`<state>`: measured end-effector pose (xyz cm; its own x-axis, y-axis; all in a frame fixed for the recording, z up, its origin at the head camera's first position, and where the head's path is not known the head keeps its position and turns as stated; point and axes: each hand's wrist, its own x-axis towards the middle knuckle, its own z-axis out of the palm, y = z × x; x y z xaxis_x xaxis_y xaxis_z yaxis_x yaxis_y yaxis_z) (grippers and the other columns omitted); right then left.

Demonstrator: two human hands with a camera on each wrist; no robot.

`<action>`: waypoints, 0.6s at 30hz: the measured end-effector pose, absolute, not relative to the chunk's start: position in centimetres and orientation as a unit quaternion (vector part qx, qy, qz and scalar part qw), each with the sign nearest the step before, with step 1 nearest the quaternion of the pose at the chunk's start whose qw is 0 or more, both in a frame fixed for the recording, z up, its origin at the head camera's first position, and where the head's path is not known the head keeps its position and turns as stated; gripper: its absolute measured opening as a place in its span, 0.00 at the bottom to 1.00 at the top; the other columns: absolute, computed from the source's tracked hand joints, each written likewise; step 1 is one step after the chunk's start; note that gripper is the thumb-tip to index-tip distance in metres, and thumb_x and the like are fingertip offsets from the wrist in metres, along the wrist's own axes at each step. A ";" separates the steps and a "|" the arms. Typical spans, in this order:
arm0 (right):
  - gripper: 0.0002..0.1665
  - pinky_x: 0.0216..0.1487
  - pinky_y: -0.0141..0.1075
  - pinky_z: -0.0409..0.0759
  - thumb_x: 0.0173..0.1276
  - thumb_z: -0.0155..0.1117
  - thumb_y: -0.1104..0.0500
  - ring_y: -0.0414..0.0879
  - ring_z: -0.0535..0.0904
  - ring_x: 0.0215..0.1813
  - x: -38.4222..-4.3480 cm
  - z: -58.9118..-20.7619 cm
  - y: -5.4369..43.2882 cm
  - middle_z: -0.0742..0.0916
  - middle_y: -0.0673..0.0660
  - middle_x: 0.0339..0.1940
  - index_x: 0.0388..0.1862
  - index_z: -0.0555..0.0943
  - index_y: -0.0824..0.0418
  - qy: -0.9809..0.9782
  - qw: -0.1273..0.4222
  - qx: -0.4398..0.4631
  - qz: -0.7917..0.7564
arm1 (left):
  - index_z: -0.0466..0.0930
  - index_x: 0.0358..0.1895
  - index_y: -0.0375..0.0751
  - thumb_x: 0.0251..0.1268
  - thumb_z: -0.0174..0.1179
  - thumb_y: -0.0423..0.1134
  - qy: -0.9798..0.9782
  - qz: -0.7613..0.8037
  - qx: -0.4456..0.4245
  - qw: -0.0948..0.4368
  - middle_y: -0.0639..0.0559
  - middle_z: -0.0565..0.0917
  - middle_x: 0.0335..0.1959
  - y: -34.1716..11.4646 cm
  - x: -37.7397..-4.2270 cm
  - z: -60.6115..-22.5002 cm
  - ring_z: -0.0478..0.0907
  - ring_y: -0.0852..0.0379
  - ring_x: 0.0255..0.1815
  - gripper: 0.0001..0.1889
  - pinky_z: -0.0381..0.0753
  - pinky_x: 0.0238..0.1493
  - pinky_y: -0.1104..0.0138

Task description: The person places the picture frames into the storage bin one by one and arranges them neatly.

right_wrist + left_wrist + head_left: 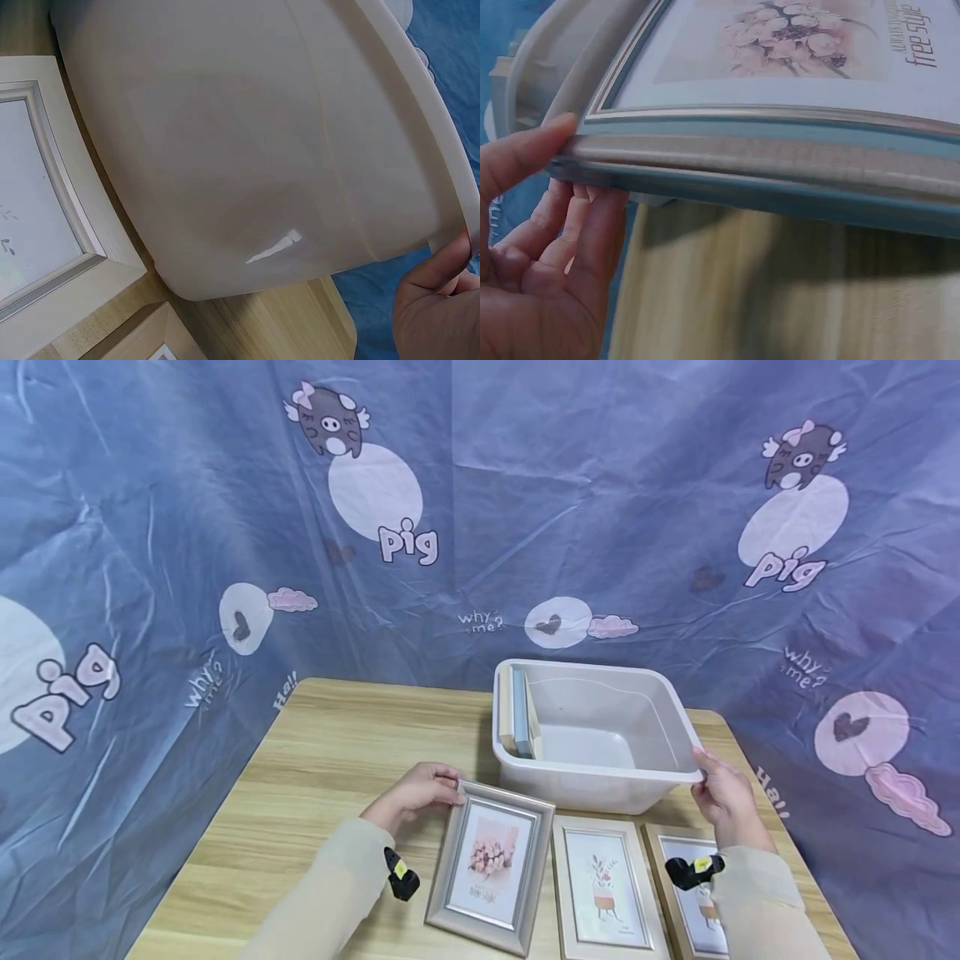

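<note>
My left hand (422,792) pinches the upper left corner of a silver picture frame (442,885) with a pink flower print. In the left wrist view the thumb lies on top of the picture frame's border (727,154) and the fingers are beneath it. At the right, my right hand (726,797) grips the front right corner of a white plastic tub (585,783). The right wrist view shows the thumb and fingers (442,266) at the tub's rim. Inside the tub, a few frame-like slabs (520,714) stand upright against the left wall.
Two more picture frames lie in front of the tub: a cream one (567,881) with a plant print and a light wooden one (663,860), partly hidden by the right sleeve. Wood-grain table (300,793) carries everything. A blue printed cloth (480,510) hangs behind it.
</note>
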<state>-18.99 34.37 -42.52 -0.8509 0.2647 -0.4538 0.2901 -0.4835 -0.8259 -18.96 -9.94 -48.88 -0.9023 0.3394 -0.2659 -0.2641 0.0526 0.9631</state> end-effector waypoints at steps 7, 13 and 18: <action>0.17 0.16 0.23 0.70 0.69 0.58 0.61 0.36 0.72 0.22 -19.0 -42.5 34.4 0.79 0.47 0.25 0.20 0.83 0.51 0.505 0.003 0.276 -0.817 | 0.75 0.48 0.24 0.52 0.63 0.23 0.675 0.693 0.057 0.247 0.49 0.83 0.32 -10.6 -19.3 -47.4 0.80 0.58 0.30 0.18 0.84 0.38 0.61; 0.18 0.16 0.23 0.69 0.70 0.57 0.61 0.36 0.72 0.22 -19.0 -42.7 34.4 0.79 0.47 0.24 0.20 0.83 0.51 0.505 -0.001 0.275 -0.818 | 0.77 0.44 0.29 0.54 0.61 0.24 0.671 0.684 0.072 0.276 0.48 0.83 0.30 -11.0 -19.5 -46.7 0.81 0.57 0.27 0.12 0.85 0.35 0.60; 0.17 0.17 0.23 0.69 0.70 0.57 0.61 0.36 0.71 0.21 -19.1 -42.8 34.4 0.79 0.47 0.24 0.21 0.83 0.50 0.508 -0.002 0.271 -0.818 | 0.77 0.41 0.30 0.52 0.64 0.25 0.673 0.679 0.089 0.279 0.45 0.84 0.31 -11.3 -19.7 -45.7 0.81 0.56 0.28 0.12 0.85 0.35 0.59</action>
